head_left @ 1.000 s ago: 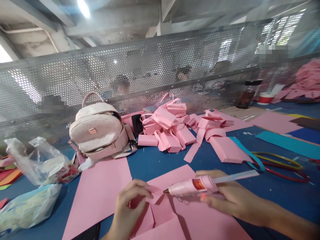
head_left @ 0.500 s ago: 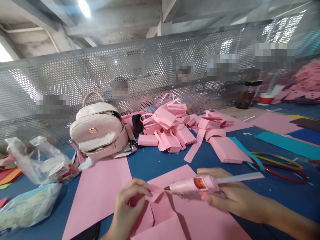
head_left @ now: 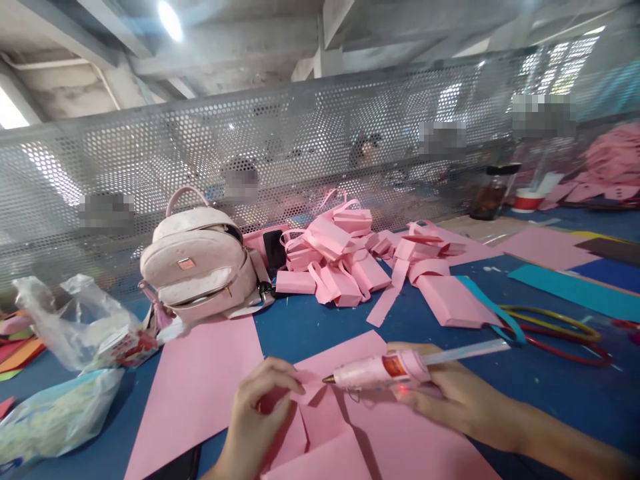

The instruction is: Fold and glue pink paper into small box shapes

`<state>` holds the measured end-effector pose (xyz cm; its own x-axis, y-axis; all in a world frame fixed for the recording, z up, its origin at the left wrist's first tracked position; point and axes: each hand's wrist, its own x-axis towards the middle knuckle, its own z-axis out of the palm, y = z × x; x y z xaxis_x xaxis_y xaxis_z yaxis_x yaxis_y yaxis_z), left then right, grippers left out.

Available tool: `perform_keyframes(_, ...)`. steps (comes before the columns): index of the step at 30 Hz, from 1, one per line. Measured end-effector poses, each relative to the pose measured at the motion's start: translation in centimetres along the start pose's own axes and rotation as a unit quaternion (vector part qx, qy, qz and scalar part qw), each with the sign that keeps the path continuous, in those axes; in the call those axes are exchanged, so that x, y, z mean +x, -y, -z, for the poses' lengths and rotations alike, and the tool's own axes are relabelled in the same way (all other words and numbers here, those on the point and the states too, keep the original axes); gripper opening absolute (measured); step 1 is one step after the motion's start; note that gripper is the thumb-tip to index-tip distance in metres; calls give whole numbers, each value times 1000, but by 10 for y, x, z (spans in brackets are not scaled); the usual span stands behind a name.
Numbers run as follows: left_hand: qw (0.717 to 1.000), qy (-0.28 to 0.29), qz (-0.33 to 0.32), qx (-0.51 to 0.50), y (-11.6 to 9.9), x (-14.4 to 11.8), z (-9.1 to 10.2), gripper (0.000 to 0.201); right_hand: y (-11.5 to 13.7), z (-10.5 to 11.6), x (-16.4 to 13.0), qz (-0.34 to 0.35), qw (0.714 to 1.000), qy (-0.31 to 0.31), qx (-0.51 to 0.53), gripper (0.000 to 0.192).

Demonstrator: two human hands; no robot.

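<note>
Right hand gripped glue gun, long axis level, nozzle aimed left at pink paper flap pinched up by left hand, nozzle just beside flap.

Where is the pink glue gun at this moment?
In the head view, the glue gun is low and right of centre, held in the right hand, its nozzle pointing at the pink paper flap pinched by the left hand.
</note>
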<state>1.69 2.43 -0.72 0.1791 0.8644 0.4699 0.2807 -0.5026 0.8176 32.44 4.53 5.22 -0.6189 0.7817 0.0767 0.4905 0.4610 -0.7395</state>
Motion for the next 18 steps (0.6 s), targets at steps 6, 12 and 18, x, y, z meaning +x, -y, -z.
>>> perform_keyframes(6, 998, -40, 37, -27, -4, -1, -5, 16, 1, 1, 2, -8, 999, 4, 48, 48)
perform_keyframes(12, 996, -55, 61, -34, -3, 0, -5, 15, 4, -1, 2, -24, 998, -52, 27, 50)
perform_keyframes(18, 997, -59, 50, -28, -3, 1, -5, 17, 11, 0, 4, 0, 997, -52, 51, 50)
